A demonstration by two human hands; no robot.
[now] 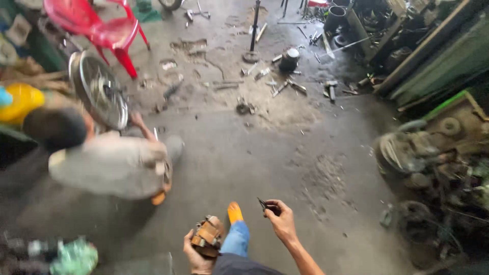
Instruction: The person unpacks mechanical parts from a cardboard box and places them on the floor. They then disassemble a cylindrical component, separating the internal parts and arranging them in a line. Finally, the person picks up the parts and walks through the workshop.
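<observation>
Seen from the head camera, the person's left hand (197, 254) is wrapping its grip around a small rusty brown metal part (207, 236), holding it low at the near edge of the scene, just left of a blue-clad leg (237, 238) that is ending in an orange-toed foot (235, 212). The right hand (280, 219) is hovering just right of that foot, its grip pressed together and pinching a thin dark tool (265, 205) whose tip is pointing up and to the left. Both hands are hanging above the grey concrete floor (244, 153).

To the left, another person (107, 163) in a light shirt is crouching over a spoked wheel (99, 89), one hand touching its rim. A red plastic chair (97, 25) is standing behind the wheel at the far left. Scattered hand tools (280, 84) are lying in the far middle of the floor, well apart from both hands. Greasy engine parts (433, 153) are piling up along the right side.
</observation>
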